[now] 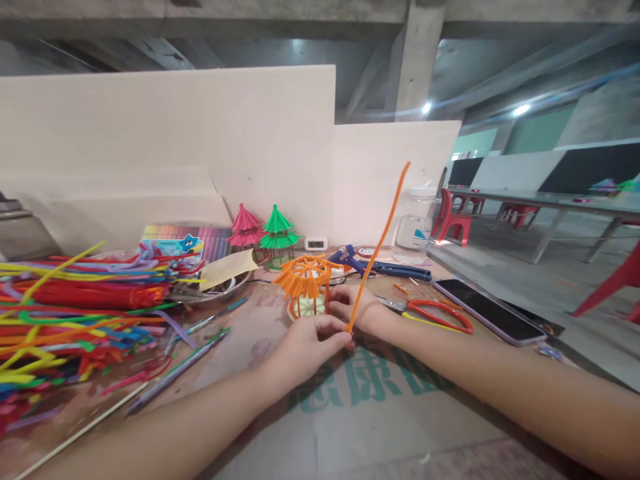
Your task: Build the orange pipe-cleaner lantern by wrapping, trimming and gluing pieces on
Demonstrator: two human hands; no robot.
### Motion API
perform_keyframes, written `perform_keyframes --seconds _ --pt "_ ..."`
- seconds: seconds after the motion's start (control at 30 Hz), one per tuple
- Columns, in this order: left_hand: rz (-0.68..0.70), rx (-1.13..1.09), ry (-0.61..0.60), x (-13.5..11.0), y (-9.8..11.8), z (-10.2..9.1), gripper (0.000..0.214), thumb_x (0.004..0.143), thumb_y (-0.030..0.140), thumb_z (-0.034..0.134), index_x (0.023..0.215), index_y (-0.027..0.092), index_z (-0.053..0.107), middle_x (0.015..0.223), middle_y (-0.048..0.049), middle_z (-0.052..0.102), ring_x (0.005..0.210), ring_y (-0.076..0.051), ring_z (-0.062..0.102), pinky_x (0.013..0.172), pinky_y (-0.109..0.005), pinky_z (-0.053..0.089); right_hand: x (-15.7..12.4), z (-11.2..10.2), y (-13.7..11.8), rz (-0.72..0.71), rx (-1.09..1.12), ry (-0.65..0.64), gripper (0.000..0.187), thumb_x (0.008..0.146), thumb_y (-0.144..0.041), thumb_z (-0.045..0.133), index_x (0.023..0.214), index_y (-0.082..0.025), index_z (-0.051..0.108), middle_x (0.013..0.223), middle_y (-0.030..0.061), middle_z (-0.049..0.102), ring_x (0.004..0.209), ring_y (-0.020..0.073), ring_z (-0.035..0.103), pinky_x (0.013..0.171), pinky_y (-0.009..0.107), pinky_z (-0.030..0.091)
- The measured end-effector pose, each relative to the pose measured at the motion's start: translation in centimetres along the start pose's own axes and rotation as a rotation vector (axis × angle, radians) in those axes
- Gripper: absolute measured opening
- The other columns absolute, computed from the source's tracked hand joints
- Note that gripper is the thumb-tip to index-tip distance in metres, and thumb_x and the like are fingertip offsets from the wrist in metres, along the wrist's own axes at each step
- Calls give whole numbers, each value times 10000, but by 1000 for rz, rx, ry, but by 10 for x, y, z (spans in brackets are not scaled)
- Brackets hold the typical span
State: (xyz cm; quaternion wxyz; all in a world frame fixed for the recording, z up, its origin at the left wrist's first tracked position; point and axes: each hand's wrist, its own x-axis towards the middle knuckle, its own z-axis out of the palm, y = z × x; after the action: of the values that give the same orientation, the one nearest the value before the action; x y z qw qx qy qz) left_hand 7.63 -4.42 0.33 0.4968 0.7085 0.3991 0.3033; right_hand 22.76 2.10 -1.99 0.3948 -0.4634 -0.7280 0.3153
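Note:
An orange pipe-cleaner pavilion (303, 275) with a fringed roof and thin posts stands in the middle of the table, on a pale round base. My left hand (323, 340) pinches an orange pipe cleaner (384, 237) near its lower end; the rest of it rises up and to the right. Just behind, my right hand (357, 307) has its fingers curled against the right side of the pavilion, by a post. The forearm and the left hand partly hide the fingertips and the base.
Colourful pipe cleaners (90, 300) pile up at left, beside pens (183, 370). Pink (245, 227) and green (277, 230) pavilions stand behind, near a small clock (316, 244). Rightward lie a glue gun (349, 259), red-handled pliers (440, 313) and a phone (487, 310); a clear jar (415, 227) stands behind.

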Motion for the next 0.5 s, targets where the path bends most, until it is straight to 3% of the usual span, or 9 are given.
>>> perform_keyframes --seconds 0.3,0.37,0.5 --pt "20 -59 57 5 -3 -4 196 819 312 622 806 122 667 793 -60 718 712 -146 627 704 -249 461 27 -6 8 -28 -90 86 53 733 -169 628 680 -173 628 652 6 624 643 151 554 619 263 432" --pt "19 -64 55 4 -3 -3 189 818 311 624 799 127 662 791 -55 717 711 -144 625 695 -243 457 31 -8 8 -28 -85 97 16 730 -158 633 731 -170 643 657 7 627 638 153 555 631 273 437" --pt "12 -85 66 3 -1 -2 177 815 294 621 775 126 659 757 -40 704 677 -132 607 666 -231 446 16 -16 4 -43 -35 123 146 788 -168 573 920 -178 637 772 18 660 700 155 590 684 283 464"
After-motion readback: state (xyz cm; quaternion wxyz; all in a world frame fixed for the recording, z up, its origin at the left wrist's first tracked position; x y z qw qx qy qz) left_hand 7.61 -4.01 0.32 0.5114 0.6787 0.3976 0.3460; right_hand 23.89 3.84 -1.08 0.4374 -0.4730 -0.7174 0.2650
